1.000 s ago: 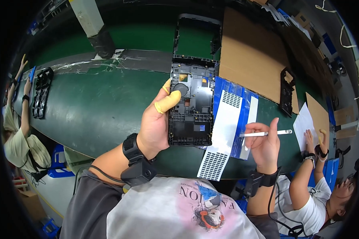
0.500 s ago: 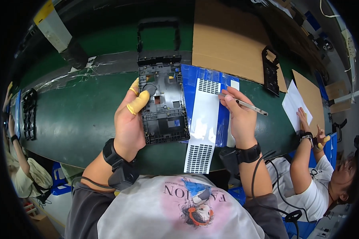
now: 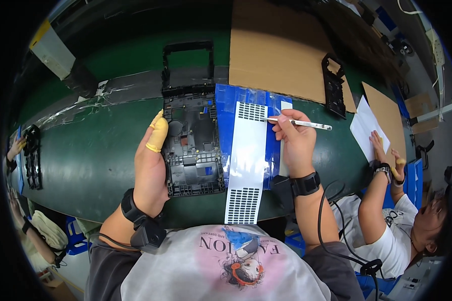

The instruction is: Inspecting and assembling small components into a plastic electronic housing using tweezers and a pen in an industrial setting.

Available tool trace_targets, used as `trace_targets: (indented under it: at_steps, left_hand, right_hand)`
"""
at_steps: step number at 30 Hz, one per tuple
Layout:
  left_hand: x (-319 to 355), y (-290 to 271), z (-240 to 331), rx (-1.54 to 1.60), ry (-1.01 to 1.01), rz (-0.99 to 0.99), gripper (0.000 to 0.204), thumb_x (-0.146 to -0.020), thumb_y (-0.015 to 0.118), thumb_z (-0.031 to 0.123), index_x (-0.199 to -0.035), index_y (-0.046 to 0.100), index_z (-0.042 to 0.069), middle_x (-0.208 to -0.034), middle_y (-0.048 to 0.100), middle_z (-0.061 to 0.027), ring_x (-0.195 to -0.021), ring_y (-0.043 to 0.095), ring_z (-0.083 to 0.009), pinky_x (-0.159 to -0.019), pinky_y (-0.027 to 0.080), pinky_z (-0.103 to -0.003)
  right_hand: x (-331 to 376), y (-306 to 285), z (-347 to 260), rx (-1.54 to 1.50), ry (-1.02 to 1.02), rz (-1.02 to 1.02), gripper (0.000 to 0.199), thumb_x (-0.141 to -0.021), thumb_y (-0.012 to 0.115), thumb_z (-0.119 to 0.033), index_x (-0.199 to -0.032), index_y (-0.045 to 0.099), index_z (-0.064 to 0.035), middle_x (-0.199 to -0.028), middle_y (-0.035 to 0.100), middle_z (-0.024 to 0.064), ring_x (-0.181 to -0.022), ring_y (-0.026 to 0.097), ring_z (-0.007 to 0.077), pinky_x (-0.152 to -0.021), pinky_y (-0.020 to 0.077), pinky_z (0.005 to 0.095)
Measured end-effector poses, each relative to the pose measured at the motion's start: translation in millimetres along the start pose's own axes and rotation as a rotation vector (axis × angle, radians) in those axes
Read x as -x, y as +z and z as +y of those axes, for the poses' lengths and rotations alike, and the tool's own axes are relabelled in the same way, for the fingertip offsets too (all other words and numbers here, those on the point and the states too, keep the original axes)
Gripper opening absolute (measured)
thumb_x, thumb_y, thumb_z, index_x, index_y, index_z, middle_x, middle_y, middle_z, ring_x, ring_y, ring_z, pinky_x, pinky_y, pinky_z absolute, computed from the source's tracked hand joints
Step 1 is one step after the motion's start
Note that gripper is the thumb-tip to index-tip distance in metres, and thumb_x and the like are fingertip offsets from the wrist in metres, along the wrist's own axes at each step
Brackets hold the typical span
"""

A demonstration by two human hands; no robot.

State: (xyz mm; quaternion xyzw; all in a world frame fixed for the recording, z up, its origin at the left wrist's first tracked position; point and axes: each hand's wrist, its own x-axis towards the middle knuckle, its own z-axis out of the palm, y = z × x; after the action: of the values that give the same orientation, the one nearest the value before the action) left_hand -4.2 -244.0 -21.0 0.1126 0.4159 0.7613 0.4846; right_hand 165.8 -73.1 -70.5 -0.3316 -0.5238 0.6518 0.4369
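Black, hard plastic makes up the long frame (image 3: 193, 145), left of the middle of the picture. It is bumpy with little ribs and holes, has a flat round spot, and ends in an open loop at the top. The left hand (image 3: 151, 168) is closed on its left edge; a wrinkly yellow finger cover (image 3: 158, 134) hides a bit of that edge.

Just right of the frame is a long, smooth, shiny white sheet (image 3: 246, 155), with small black blocks in rows near both ends. The right hand (image 3: 297, 143) pinches a thin silver tool (image 3: 309, 124), its tip at the right side of the top rows. Slick blue plastic (image 3: 226, 108) lies under the sheet, and the right hand covers part of a narrow white strip (image 3: 286, 105).

Below is a smooth green table (image 3: 100, 150). Flat brown cardboard (image 3: 276, 50) fills the upper middle. Another black part (image 3: 335, 85) leans over its edge at the upper right. At the far left stands a bumpy black piece (image 3: 32, 158). At the right, another person's hand (image 3: 379, 145) touches white paper (image 3: 365, 128).
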Motion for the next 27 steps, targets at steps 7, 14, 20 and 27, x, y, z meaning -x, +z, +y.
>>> trace_targets:
  at_steps: [7,14,20,27]
  left_hand:
    - [-0.5,-1.4,-1.7,-0.019,-0.012,-0.012,0.041,-0.089,0.038,0.026,-0.123,0.034,0.003,-0.108,0.05,-0.0106,-0.092,0.054,-0.0185,-0.074,0.049,-0.031]
    - [-1.9,1.4,0.3,0.037,-0.042,-0.006,0.037,-0.089,0.039,0.024,-0.119,0.036,0.003,-0.106,0.051,-0.0108,-0.09,0.056,-0.0182,-0.074,0.049,-0.03]
    - [-2.2,-1.1,-1.4,0.075,-0.06,-0.02,0.035,-0.089,0.039,0.024,-0.118,0.038,0.004,-0.106,0.052,-0.0098,-0.09,0.056,-0.0174,-0.074,0.049,-0.03]
    - [-0.7,1.1,-1.8,0.053,-0.057,0.007,0.035,-0.089,0.038,0.024,-0.117,0.039,0.004,-0.105,0.052,-0.0095,-0.09,0.055,-0.0171,-0.075,0.048,-0.03]
  right_hand:
    - [0.5,-1.4,4.1,-0.043,-0.062,0.054,0.014,-0.076,0.057,-0.003,-0.084,0.047,0.0004,-0.071,0.059,0.0131,-0.052,0.051,0.0089,-0.043,0.038,0.0168]
    - [2.2,-3.2,2.2,-0.02,-0.041,0.069,0.014,-0.076,0.058,-0.003,-0.084,0.046,-0.0006,-0.069,0.058,0.0121,-0.049,0.049,0.0077,-0.04,0.0363,0.0161]
    - [1.7,-2.7,3.5,-0.005,-0.041,0.055,0.013,-0.076,0.057,-0.003,-0.084,0.047,-0.0001,-0.069,0.059,0.012,-0.049,0.048,0.0073,-0.04,0.0359,0.0159]
    - [-0.2,-0.7,1.8,0.018,0.001,0.042,0.011,-0.076,0.056,-0.002,-0.084,0.049,0.0016,-0.07,0.059,0.0129,-0.049,0.048,0.0074,-0.041,0.0359,0.016]
